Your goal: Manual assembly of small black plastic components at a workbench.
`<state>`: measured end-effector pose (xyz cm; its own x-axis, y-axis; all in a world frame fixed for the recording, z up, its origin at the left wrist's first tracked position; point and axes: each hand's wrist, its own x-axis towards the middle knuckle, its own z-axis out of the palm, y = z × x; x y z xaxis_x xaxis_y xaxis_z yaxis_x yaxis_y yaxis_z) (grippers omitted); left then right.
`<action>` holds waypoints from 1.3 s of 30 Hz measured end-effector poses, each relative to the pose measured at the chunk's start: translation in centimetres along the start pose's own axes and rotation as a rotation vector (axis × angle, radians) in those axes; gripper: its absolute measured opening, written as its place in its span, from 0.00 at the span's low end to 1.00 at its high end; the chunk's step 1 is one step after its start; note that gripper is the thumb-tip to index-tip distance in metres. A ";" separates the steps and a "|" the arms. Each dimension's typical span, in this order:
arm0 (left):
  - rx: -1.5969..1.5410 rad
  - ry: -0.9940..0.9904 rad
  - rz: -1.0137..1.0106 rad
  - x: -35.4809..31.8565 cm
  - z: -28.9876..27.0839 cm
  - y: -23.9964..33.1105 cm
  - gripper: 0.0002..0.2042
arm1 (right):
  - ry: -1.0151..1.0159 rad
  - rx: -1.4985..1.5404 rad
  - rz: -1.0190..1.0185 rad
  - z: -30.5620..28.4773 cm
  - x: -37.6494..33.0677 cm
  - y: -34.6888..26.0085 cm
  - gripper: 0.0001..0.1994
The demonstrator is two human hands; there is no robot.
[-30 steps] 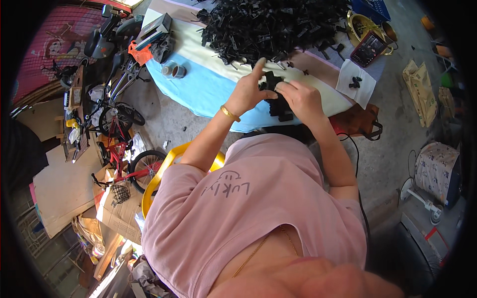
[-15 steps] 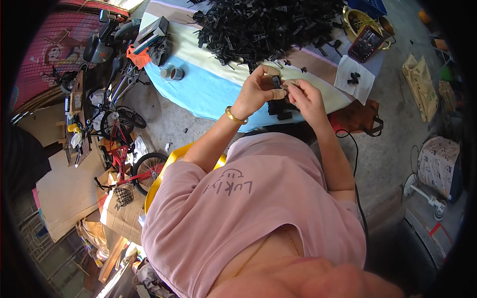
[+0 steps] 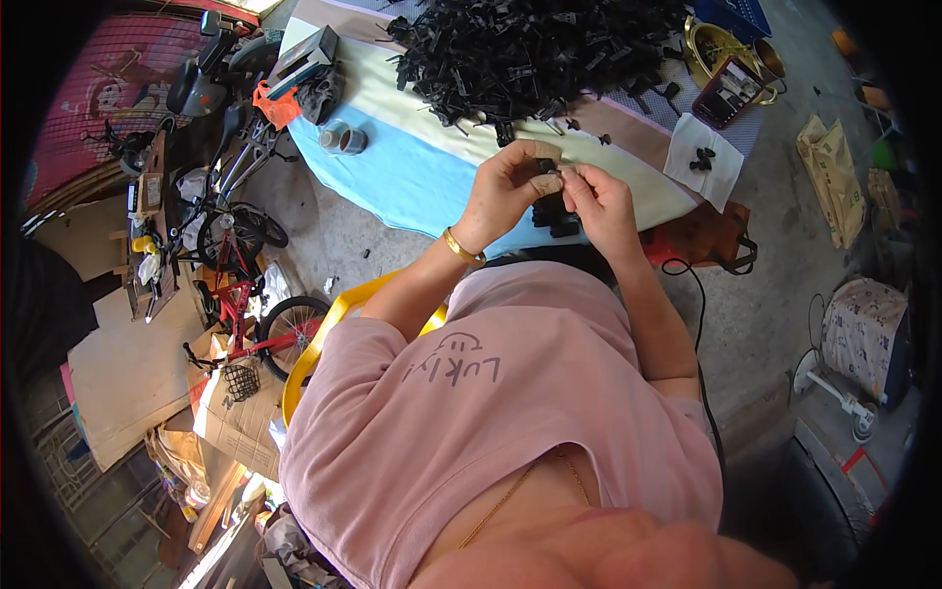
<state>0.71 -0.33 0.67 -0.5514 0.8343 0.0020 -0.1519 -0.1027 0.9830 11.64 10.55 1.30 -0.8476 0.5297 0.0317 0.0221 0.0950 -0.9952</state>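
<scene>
Between the fingertips of my left hand (image 3: 510, 188) is a small black plastic part (image 3: 549, 167), mostly covered by the fingers. My right hand (image 3: 601, 201) pinches at the same spot, thumb and forefinger pressed together against it; what those fingers grip is too small to make out. Just below the hands, several black pieces (image 3: 555, 218) lie side by side at the near edge of the striped cloth (image 3: 412, 177). Beyond them spreads a big heap of black plastic parts (image 3: 530, 59). A few small black pieces (image 3: 703, 159) rest on a white paper sheet (image 3: 721, 182) to the right.
A phone (image 3: 727, 93) leans by a gold-coloured pot (image 3: 708, 49) at the far right. Clear cups (image 3: 342, 138) and an orange bag (image 3: 277, 104) sit on the left. Bicycles (image 3: 294, 339) stand left on the floor; a red-brown bag (image 3: 702, 239) is under the table's right side.
Both hands have closed in tighter around the black part, which now shows less between the fingers. The phone's screen picture has changed.
</scene>
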 end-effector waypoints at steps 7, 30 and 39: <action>0.298 0.099 0.126 -1.2 0.8 -0.5 0.11 | 0.002 0.026 0.030 -0.1 -0.3 0.6 0.09; -0.428 -0.445 -0.309 -0.8 0.0 2.4 0.21 | -0.317 0.258 0.078 -4.2 -1.3 -2.3 0.09; -0.363 -0.309 -0.439 -0.5 0.3 2.1 0.10 | -0.167 0.230 0.065 -2.9 -1.4 -2.3 0.10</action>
<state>0.98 -0.79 2.76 -0.1213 0.9521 -0.2806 -0.6068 0.1526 0.7800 14.28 12.00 3.84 -0.9245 0.3802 -0.0291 -0.0258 -0.1386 -0.9900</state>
